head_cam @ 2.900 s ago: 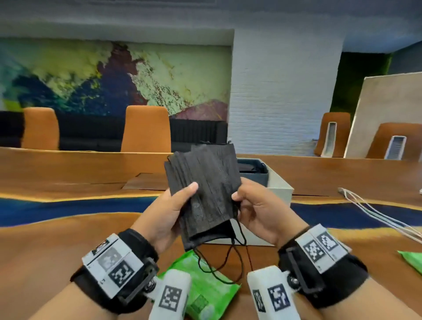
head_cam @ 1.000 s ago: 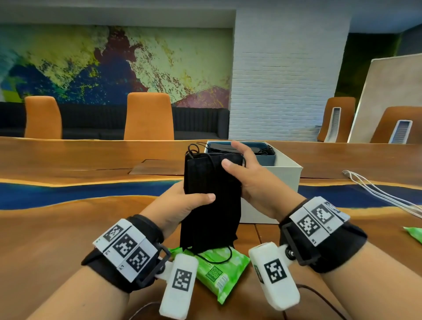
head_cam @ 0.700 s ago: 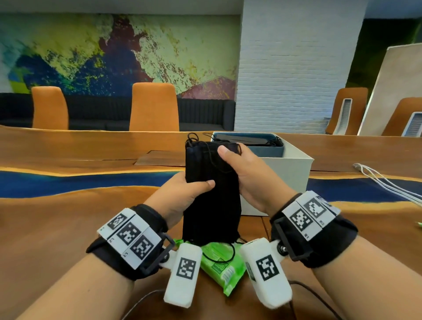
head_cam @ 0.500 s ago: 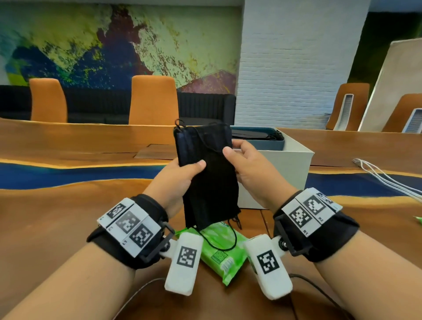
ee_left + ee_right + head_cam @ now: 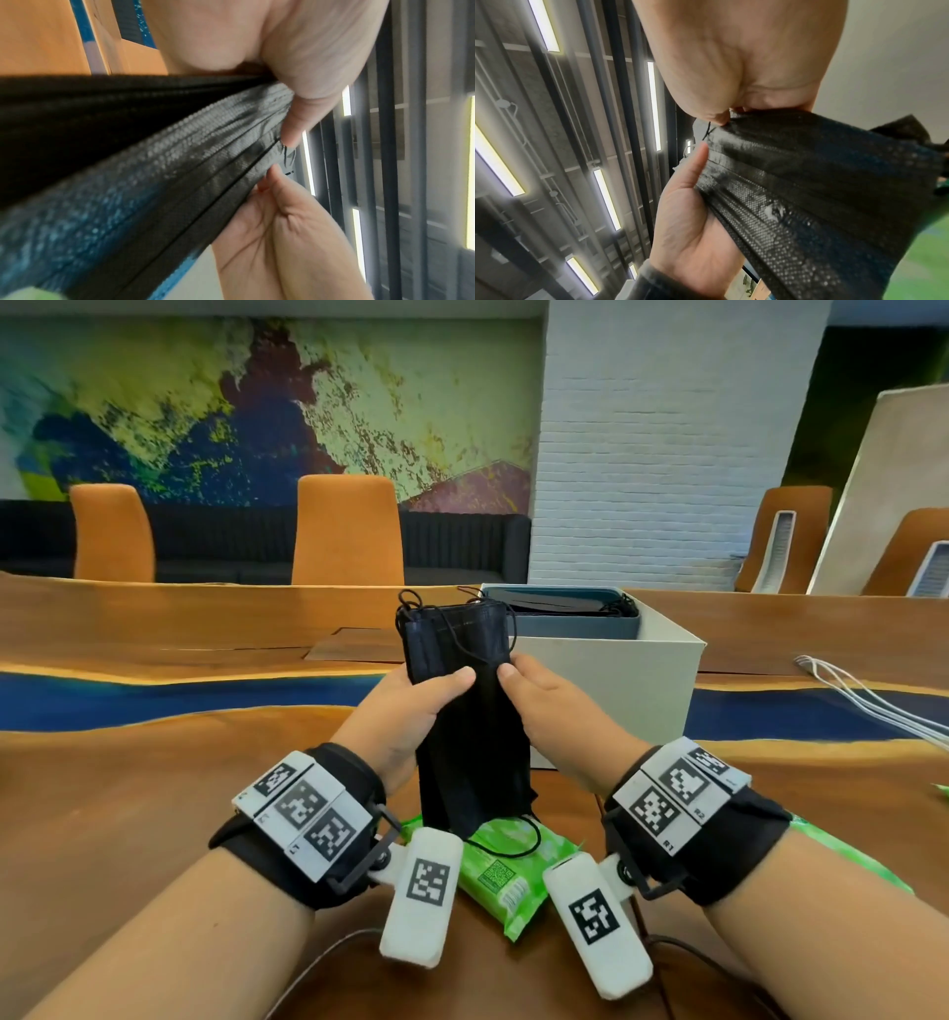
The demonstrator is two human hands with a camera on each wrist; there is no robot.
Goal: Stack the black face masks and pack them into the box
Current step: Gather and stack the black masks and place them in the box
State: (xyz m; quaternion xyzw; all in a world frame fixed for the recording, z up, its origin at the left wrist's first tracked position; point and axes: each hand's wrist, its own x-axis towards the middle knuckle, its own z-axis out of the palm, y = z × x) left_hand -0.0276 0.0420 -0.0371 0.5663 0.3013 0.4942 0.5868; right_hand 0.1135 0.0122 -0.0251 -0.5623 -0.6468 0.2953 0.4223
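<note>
A stack of black face masks (image 5: pixel 464 711) stands on end in front of me, held between both hands, its ear loops dangling at top and bottom. My left hand (image 5: pixel 411 711) grips its left edge with the thumb across the front. My right hand (image 5: pixel 544 706) grips the right edge. Both wrist views show the pleated black masks (image 5: pixel 180 162) (image 5: pixel 808 192) pinched from either side. Behind the stack sits the white box (image 5: pixel 616 690), with a blue-grey inner tray (image 5: pixel 570 624) that holds more black masks.
A green wipes packet (image 5: pixel 506 870) lies on the wooden table (image 5: pixel 128 814) just under the masks. White cables (image 5: pixel 862 695) run across the right side. Another green packet (image 5: pixel 942 791) shows at the right edge. Orange chairs (image 5: pixel 346 531) stand beyond the table.
The loose fanned masks have been squared into a neat upright stack. My right hand slid down from the top edge to the stack's right side; both hands hold on.
</note>
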